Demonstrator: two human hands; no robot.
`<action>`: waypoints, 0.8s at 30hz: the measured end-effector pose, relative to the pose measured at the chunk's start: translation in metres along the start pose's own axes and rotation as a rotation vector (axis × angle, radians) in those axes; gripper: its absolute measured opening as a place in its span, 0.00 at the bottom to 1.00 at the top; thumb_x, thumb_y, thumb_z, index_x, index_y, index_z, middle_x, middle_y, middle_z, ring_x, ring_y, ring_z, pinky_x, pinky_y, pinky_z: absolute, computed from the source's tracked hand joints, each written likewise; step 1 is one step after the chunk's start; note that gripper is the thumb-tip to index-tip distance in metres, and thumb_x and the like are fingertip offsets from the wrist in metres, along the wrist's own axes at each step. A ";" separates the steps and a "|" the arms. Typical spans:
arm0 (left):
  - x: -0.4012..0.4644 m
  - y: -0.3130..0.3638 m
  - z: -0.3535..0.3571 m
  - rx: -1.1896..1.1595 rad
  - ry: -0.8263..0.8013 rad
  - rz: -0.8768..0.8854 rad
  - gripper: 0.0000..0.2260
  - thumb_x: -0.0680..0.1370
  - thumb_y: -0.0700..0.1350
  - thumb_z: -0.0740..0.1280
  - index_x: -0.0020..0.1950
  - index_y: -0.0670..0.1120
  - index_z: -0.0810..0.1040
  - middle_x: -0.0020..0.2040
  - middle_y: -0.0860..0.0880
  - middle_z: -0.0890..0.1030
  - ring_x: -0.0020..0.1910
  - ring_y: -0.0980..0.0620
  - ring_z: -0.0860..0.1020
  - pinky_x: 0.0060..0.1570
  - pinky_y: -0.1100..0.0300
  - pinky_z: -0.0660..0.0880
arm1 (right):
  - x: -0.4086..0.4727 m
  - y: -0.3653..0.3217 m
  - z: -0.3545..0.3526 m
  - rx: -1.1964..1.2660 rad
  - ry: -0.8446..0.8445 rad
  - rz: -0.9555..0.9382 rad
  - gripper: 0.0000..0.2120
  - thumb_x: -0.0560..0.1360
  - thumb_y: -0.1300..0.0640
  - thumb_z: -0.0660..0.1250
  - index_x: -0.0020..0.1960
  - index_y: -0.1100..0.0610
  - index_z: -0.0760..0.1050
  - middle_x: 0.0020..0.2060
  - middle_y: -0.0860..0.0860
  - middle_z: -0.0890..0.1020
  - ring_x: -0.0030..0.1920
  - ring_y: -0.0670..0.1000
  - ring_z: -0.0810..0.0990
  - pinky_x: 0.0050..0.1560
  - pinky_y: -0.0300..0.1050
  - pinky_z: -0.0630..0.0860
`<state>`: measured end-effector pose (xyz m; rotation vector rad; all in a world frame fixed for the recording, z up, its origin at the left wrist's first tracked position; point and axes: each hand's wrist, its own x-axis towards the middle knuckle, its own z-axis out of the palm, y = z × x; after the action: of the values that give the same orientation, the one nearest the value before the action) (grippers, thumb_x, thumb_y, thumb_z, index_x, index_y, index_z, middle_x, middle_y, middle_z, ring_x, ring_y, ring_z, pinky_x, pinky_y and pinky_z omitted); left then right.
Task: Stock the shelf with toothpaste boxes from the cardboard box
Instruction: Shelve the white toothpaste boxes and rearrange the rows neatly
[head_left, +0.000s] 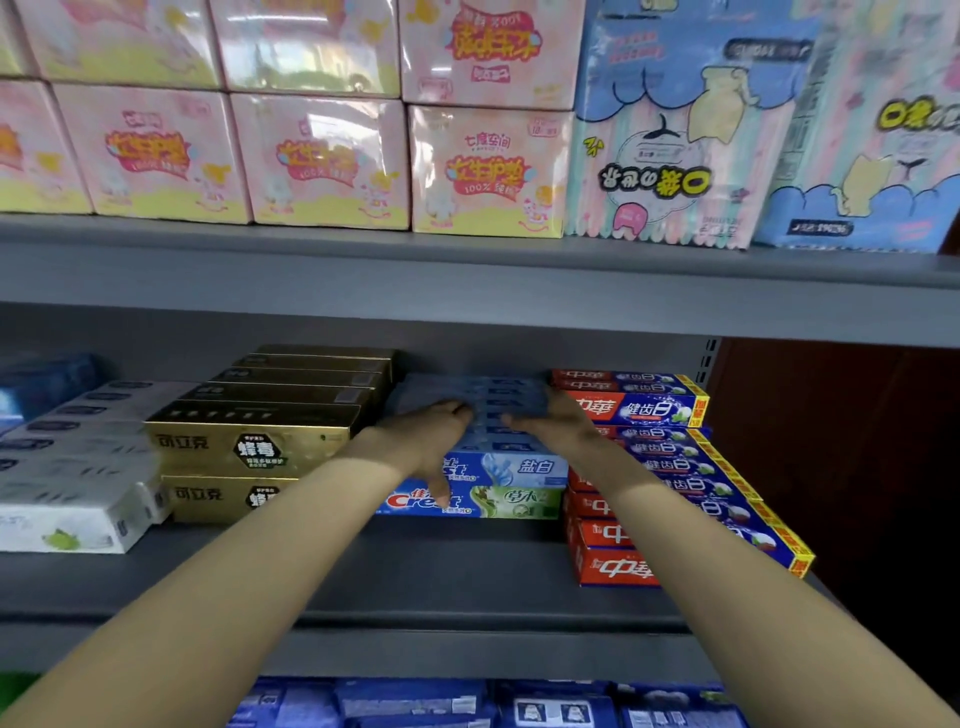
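Both arms reach into the middle shelf (467, 577), a flat grey metal board with a matte face.

Left hand (434, 441) lies palm-down on the left end of the blue toothpaste boxes (519, 470). Fingers are bent over the top edge, thumb hangs down the front face and reaches the green-and-blue Crest box (498, 503) underneath. Looks like a grip on the top layer, but the fingertips blur into the box tops.

Right hand (553, 421) is on the right end of the same stack, fingers stretched flat across the box tops, pressing more than gripping. Cannot tell whether the thumb wraps the end.

The blue boxes are long, thin printed-card rectangles with a glossy finish, laid flat in a row running back to the shelf wall, stacked on the Crest layer.

Neighbours:
- Left, touching the stack: gold boxes (249, 447), metallic sheen, two layers deep.
- Further left: white boxes (72, 525) with a lime print, matte.
- Right, just beside: red-and-blue boxes (644, 410) with yellow edge strips, stepped forward in tiers.

Upper shelf carries pink film-wrapped packs (322, 166), glare on the wrap, and soft blue tissue packs (670, 140) with cartoon print. Below the shelf lip, dark blue packs (550, 709) sit in a row.
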<state>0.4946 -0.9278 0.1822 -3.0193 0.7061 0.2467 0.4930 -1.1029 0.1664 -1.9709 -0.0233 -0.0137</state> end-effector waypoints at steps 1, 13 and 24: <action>0.000 0.001 0.000 -0.001 0.002 -0.005 0.52 0.64 0.45 0.79 0.78 0.45 0.48 0.77 0.47 0.54 0.75 0.47 0.57 0.72 0.54 0.61 | 0.000 0.000 0.000 -0.010 -0.002 -0.001 0.23 0.72 0.59 0.72 0.65 0.59 0.70 0.59 0.56 0.79 0.59 0.55 0.78 0.60 0.45 0.74; -0.005 0.003 0.004 -0.011 0.043 -0.024 0.50 0.65 0.45 0.78 0.78 0.46 0.49 0.77 0.47 0.56 0.74 0.46 0.58 0.70 0.55 0.60 | 0.028 -0.012 -0.001 -0.315 -0.074 0.061 0.21 0.74 0.51 0.69 0.61 0.62 0.73 0.56 0.59 0.79 0.55 0.57 0.79 0.59 0.51 0.76; -0.006 0.004 0.006 -0.007 0.056 -0.024 0.49 0.66 0.43 0.78 0.78 0.46 0.50 0.77 0.47 0.56 0.74 0.45 0.60 0.70 0.53 0.62 | 0.051 0.003 0.003 -0.350 -0.009 0.122 0.35 0.69 0.43 0.72 0.68 0.62 0.66 0.65 0.59 0.69 0.62 0.58 0.72 0.65 0.52 0.71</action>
<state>0.4861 -0.9285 0.1775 -3.0500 0.6738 0.1648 0.5438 -1.1014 0.1633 -2.3191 0.0990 0.0757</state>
